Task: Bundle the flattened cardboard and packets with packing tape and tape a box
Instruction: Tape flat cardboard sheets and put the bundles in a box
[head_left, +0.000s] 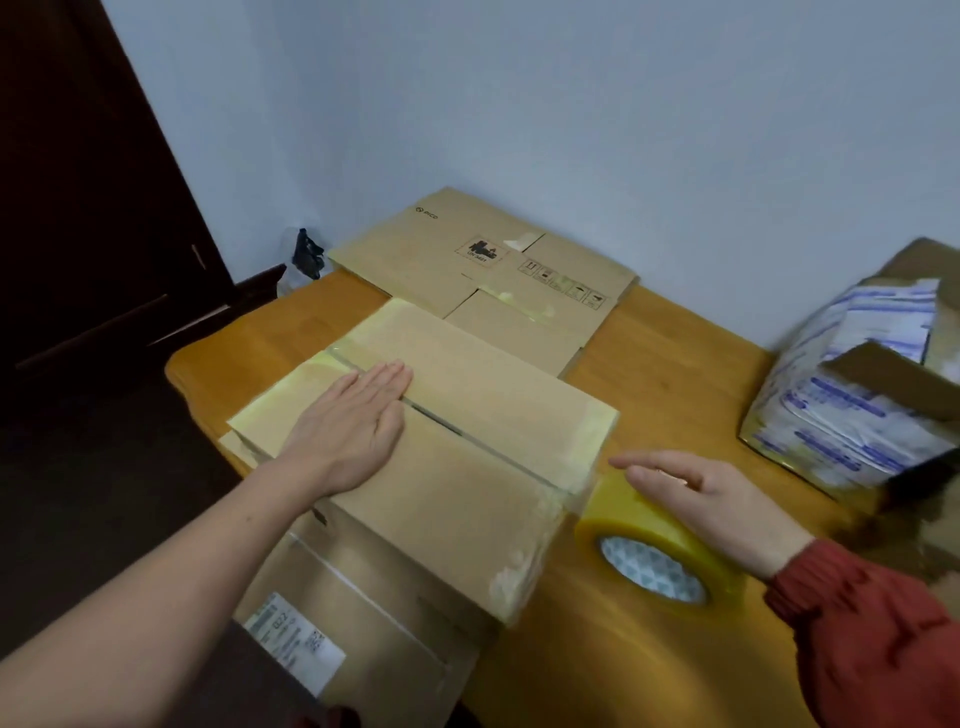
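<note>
The left hand (348, 431), fingers flat, presses the closed brown cardboard box (467, 467) under its palm, while the right hand (711, 499), spread and holding nothing, lies over the yellowish packing tape roll (654, 551), so taping this box seems the step in hand, and next the roll probably needs a firm grasp.

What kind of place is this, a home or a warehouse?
Probably a room in a home or small office: a wooden table stands by a plain painted wall, with a dark door beside it.
</note>
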